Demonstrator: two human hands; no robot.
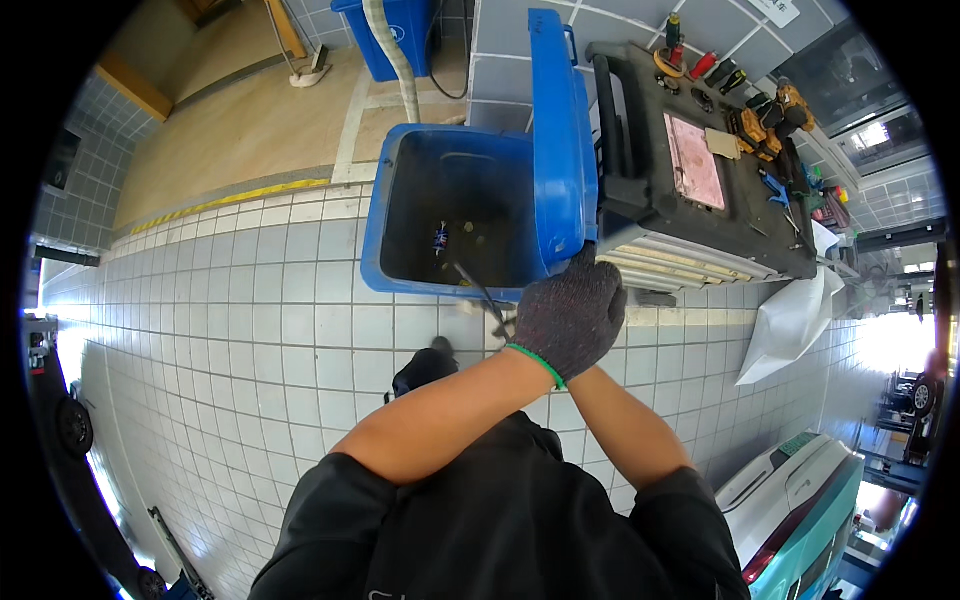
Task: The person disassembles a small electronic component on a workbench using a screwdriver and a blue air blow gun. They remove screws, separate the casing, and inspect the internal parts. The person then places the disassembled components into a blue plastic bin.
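My left hand, in a dark knit glove with a green cuff, is closed at the near corner of the raised blue lid and appears to grip it. The lid stands upright at the right side of an open blue wheeled bin. Deep inside the bin lie a few small bits of litter. My right forearm passes beneath the left one, so the right hand is hidden behind it. From under my left wrist a thin dark rod reaches over the bin's near rim; what holds it cannot be seen.
Right of the bin stands a tool cabinet with screwdrivers, a pink sheet and a yellow cordless drill on top. A white sheet hangs beside it. Another blue bin is behind; a car stands lower right.
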